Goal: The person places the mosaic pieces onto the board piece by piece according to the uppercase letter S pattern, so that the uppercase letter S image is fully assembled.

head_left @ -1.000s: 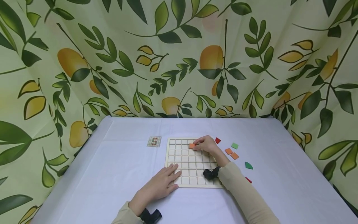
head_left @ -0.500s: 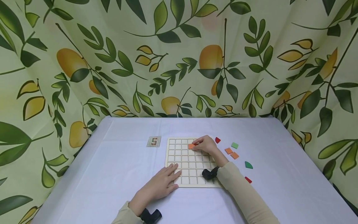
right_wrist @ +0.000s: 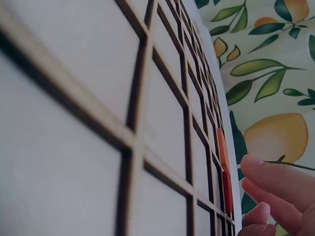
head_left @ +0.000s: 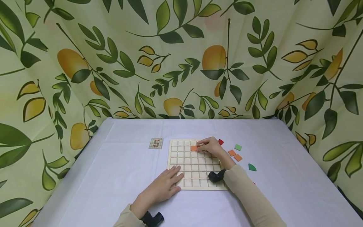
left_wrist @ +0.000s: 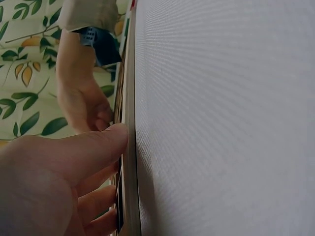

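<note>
Head view: our spread left hand [head_left: 163,184] likely steadies the board [head_left: 195,173] while our right hand [head_left: 211,146], grasping nothing, hovers near the orange tile [head_left: 193,148].

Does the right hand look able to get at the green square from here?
Probably yes: the green square lies uncovered, to the right of the right hand, and nothing tall stands between them.

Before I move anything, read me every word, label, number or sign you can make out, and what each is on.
"S" or "5": a coloured figure on the small gridded card; too small to tell which.
Grid board and loose orange piece: none visible.
Black wrist device: any marking is too small or dark to read.
</note>
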Available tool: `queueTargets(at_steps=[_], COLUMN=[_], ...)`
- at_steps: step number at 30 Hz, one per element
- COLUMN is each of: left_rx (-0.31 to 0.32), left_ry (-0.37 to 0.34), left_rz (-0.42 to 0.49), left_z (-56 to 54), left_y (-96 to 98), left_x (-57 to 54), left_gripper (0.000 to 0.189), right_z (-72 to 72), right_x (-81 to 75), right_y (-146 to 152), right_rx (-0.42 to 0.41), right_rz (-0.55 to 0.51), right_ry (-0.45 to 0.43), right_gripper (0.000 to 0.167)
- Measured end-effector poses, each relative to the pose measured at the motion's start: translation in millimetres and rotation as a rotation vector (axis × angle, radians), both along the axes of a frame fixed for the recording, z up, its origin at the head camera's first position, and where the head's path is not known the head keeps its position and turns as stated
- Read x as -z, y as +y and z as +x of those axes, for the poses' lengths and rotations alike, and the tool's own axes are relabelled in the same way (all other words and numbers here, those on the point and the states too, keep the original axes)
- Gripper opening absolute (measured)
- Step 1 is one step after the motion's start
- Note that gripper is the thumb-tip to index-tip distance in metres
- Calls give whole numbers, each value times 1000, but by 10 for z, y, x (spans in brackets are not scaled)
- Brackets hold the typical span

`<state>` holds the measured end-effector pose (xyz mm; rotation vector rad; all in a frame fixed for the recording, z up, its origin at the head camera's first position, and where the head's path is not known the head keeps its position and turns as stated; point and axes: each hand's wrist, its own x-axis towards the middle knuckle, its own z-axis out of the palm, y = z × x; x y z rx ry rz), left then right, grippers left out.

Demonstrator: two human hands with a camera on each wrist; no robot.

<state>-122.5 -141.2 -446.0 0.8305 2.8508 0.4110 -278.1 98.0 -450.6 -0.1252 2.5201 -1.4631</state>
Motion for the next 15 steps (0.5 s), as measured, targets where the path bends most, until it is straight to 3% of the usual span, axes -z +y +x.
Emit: queueTargets(at_steps=[15], left_rx=[0], left_ry=[-9], left_rz=[15], left_z=[13], left_y=[-2], left_x=[-10], left_gripper=[52], right_z=[72], right_x=[-126], right_y=[265], right_rx=[-51], right_rz=[10], right_ry=[0], right_gripper=[35])
